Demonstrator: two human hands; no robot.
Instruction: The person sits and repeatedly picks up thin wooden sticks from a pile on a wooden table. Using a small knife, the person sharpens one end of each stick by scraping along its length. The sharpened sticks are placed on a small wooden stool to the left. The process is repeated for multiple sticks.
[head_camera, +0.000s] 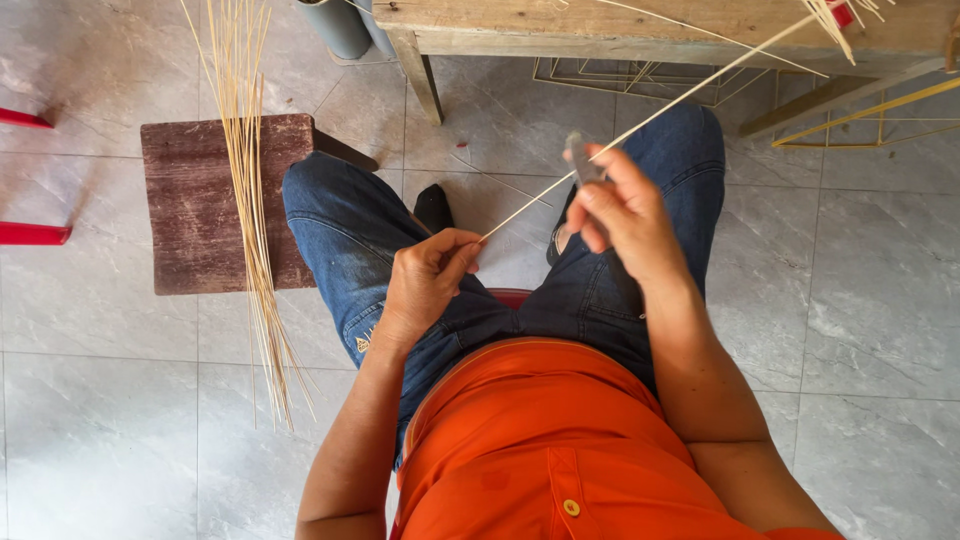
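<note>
Bamboo strip (650, 112), one thin pale length, runs from the left hand up and right toward the far tabletop (640, 25), above the person's lap. Going from the left: two red bars (30, 233) poke in at the left edge, one farther and one nearer. Next comes one dark wooden stool (195, 200) on the grey tiled floor (880, 300), with one bundle of pale strips (250, 200), too many to count, leaning across it from far to near. Beside it are the person's two knees in blue jeans (345, 235) and an orange shirt (540, 440) nearest the camera. The left hand (425, 280) has its grip pinching the near end of the strip between thumb and fingers. The right hand (620, 215) has its grip pressed together around one small grey blade (583, 160), which touches the strip. Far right, one yellow wire frame (870, 115) lies under the tabletop.
</note>
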